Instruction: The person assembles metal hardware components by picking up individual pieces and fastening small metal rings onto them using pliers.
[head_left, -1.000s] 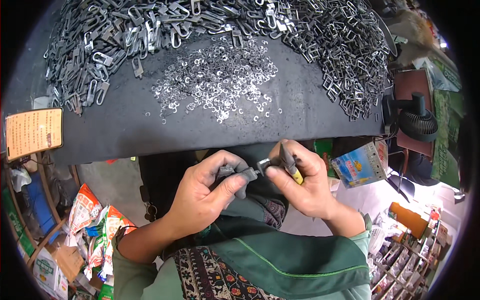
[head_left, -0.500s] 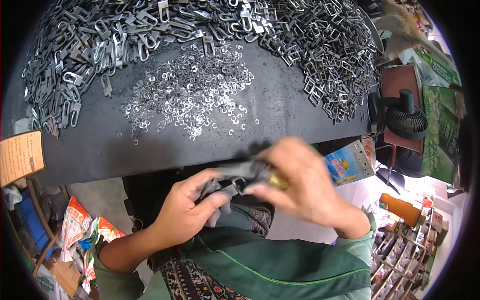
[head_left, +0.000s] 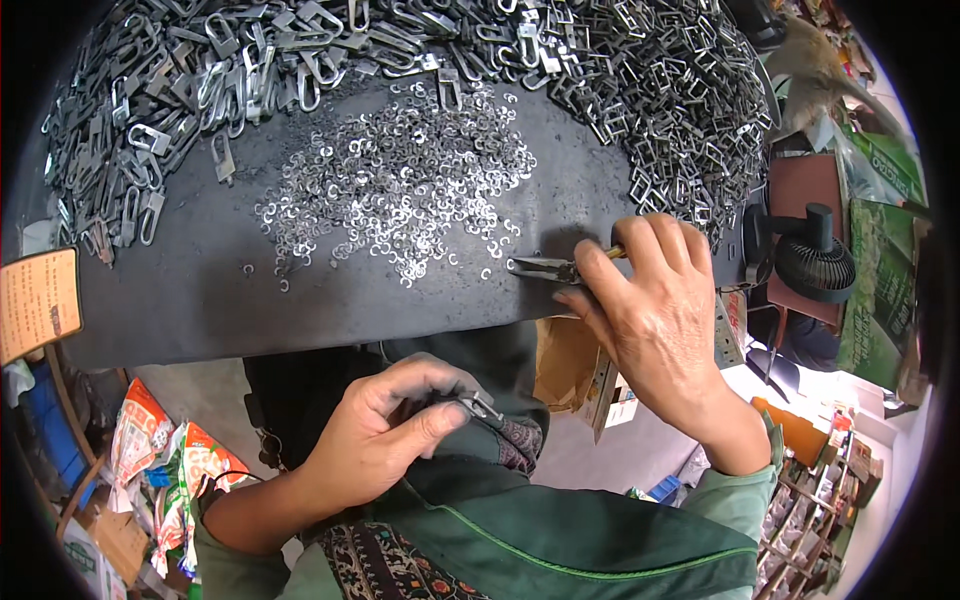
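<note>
At far left, a yellow printed card (head_left: 40, 305) stands beside the edge of the dark counter (head_left: 200, 295). Next, along the back left of the counter, lies a large heap of looped metal clips (head_left: 235, 75); one separate clip (head_left: 223, 158) lies just in front of it.

Left hand (head_left: 395, 425): positioned below the front edge of the counter, over the lap. Its grip is closed, with thumb and fingers pinching a small metal part (head_left: 482, 405). The end of the part projects to the right; the rest is concealed by the fingers.

Center: a spread of small C-shaped rings (head_left: 400, 195) lies loose on the counter.

Right hand (head_left: 660, 305): above the front edge of the counter. Its grip is wrapped around pliers (head_left: 545, 268), whose jaws point left, slightly apart, near the outlying rings. Whether they hold a ring cannot be told.

Right: a heap of rectangular metal frames (head_left: 690, 110), then a black fan (head_left: 815, 255).

Progress: one part is in hand, its degree of completion not discernible. Judged by the heaps, many pieces remain loose; which clips, if any, are finished cannot be determined.
</note>
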